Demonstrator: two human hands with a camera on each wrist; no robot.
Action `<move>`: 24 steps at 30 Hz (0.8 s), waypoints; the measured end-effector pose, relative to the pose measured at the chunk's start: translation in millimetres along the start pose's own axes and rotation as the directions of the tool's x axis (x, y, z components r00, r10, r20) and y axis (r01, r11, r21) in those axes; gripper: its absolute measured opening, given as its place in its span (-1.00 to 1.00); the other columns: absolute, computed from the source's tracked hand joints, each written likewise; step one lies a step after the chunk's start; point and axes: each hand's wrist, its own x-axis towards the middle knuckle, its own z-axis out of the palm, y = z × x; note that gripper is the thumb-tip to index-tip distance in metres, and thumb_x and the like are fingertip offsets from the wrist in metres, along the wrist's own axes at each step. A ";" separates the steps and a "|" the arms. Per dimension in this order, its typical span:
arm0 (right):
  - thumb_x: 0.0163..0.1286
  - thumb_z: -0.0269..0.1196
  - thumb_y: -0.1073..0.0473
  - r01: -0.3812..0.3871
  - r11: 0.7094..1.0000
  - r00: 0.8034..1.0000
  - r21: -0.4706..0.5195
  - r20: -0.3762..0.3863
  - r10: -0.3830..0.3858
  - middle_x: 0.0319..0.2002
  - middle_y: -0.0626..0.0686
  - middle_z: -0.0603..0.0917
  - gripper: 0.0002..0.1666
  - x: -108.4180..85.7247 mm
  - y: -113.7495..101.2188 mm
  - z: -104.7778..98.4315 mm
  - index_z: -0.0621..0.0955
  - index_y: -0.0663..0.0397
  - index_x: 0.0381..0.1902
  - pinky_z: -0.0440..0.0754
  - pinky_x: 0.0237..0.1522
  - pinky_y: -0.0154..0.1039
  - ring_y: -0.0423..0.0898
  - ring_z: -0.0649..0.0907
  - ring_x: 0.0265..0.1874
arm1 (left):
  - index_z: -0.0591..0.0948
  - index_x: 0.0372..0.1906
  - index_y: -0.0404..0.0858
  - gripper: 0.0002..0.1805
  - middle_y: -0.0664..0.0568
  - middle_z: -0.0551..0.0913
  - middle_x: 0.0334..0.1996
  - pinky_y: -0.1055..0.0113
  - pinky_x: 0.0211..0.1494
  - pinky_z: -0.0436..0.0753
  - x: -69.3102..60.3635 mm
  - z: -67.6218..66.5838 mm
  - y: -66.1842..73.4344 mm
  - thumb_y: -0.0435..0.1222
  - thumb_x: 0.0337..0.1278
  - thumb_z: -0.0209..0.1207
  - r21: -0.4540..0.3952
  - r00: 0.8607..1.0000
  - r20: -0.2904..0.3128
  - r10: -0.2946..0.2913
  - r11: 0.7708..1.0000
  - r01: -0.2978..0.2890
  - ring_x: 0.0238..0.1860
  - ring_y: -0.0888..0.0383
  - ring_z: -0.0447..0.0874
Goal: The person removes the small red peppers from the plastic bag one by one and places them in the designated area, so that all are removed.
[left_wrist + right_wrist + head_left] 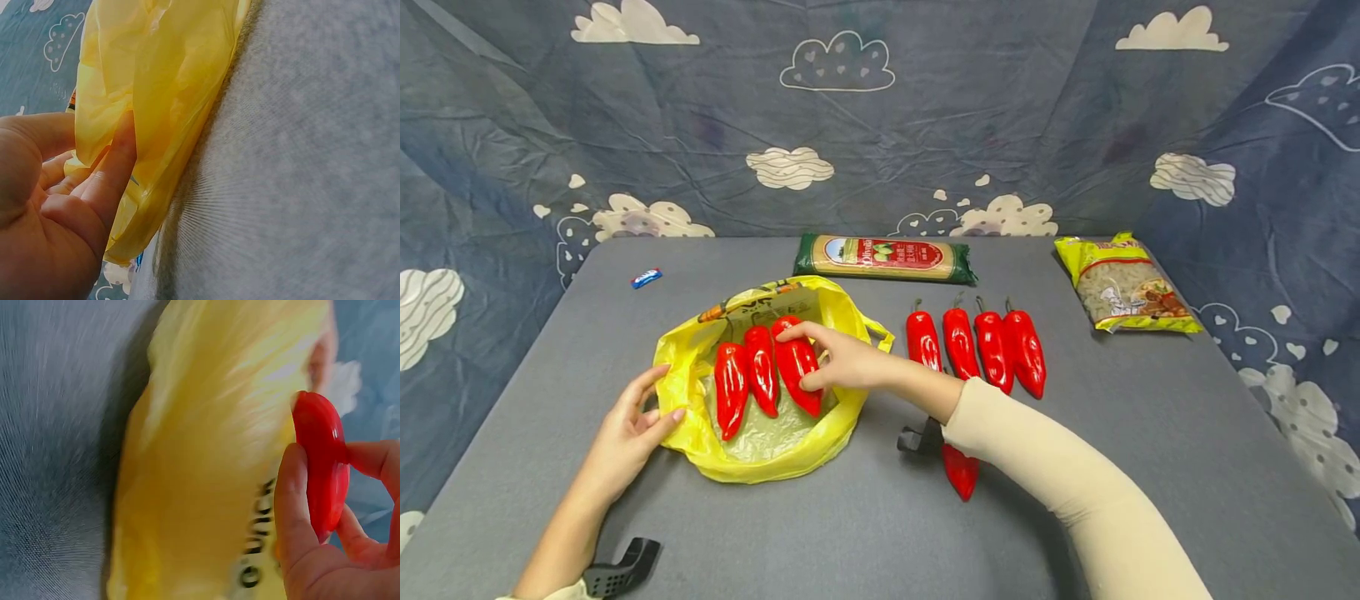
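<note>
A yellow plastic bag (760,468) stands with its mouth spread, and two red peppers (732,390) (762,372) show inside it. My right hand (850,360) holds a third red pepper (795,367) between thumb and fingers over the bag's right part; the right wrist view shows this pepper (322,462) in the grip. At the bag's left edge, my left hand (632,425) pinches the rim between thumb and fingers, the plastic (175,94) lying between them in the left wrist view.
Several red peppers (992,350) lie right of the bag, one (961,473) partly under my right forearm. A spaghetti pack (883,258) lies behind the bag, a yellow-edged food packet (1127,287) at the back right, and a small blue wrapper (646,278) at the back left.
</note>
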 end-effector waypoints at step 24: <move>0.15 0.03 0.61 0.306 0.945 0.880 0.114 -0.412 -0.235 -0.05 0.23 0.35 -0.25 -204.5 55.8 -33.7 0.15 0.17 0.29 0.58 -0.42 -0.28 -0.07 0.56 -0.29 | 0.09 0.31 -0.36 -0.34 -0.43 0.08 0.16 0.53 -0.40 0.55 0.2 -0.1 -0.9 -0.58 0.11 0.04 -0.020 1.000 -0.016 0.018 1.000 -0.018 -0.34 0.35 0.59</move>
